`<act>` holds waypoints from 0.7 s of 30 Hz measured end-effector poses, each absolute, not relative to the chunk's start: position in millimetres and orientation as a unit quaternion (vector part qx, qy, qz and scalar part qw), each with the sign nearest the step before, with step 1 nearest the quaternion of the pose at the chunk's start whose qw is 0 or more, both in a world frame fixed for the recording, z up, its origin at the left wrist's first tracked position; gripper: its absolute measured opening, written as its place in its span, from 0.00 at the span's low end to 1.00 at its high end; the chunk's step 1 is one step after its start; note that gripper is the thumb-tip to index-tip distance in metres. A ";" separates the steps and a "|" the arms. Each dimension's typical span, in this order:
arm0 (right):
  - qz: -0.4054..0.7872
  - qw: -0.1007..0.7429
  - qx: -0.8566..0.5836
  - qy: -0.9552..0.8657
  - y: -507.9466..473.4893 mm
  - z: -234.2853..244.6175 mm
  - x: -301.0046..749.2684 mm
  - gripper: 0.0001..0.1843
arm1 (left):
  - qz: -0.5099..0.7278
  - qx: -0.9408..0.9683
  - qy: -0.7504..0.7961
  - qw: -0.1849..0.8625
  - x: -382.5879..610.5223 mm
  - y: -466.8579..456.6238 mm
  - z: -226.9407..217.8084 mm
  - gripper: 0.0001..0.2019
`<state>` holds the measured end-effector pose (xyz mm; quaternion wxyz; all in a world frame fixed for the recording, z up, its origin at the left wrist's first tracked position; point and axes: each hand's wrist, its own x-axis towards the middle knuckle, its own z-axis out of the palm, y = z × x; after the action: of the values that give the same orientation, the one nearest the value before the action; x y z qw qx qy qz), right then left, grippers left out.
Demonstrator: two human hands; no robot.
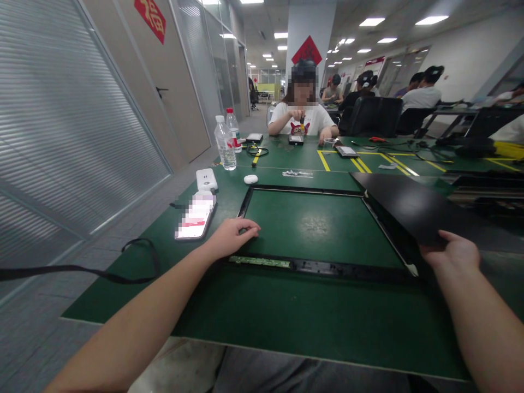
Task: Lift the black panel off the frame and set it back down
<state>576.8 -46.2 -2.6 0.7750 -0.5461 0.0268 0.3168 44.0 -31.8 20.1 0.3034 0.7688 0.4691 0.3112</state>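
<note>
A thin black bezel frame, rectangular, lies on the green table, with a narrow green circuit board set in its near bar. My left hand lies over the frame's left bar, fingers bent inward together; the bar beneath is hidden. On the other side my right hand grips the near edge of a flat black panel, thumb on top and the other fingers mostly hidden. The panel is tilted and overlaps the frame's right side. A whitish piece shows at the frame's near right corner.
Left of the frame are a lit phone, a white power bank and a white earbud case. Two water bottles stand behind them. Across the table a person holds a yellow-handled tool. A black strap hangs at left.
</note>
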 end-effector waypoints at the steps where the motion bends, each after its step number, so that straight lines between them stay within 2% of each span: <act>1: 0.316 0.772 -0.549 0.042 -46.0 -1.9 576.7 0.18 | 0.309 0.771 0.469 0.301 43.9 -31.7 19.7 0.14; 13: 0.310 0.749 -0.579 0.091 -47.2 6.1 569.7 0.17 | 0.300 0.779 0.466 0.293 44.0 -33.3 21.3 0.12; 21: 0.316 0.748 -0.579 0.074 -47.6 4.3 567.0 0.16 | 0.241 0.807 0.473 0.260 43.3 -32.6 22.5 0.14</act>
<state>567.0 -47.6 4.3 0.7480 -0.5791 0.0741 0.3157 43.3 -32.6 22.5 0.2598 0.8067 0.4729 0.2411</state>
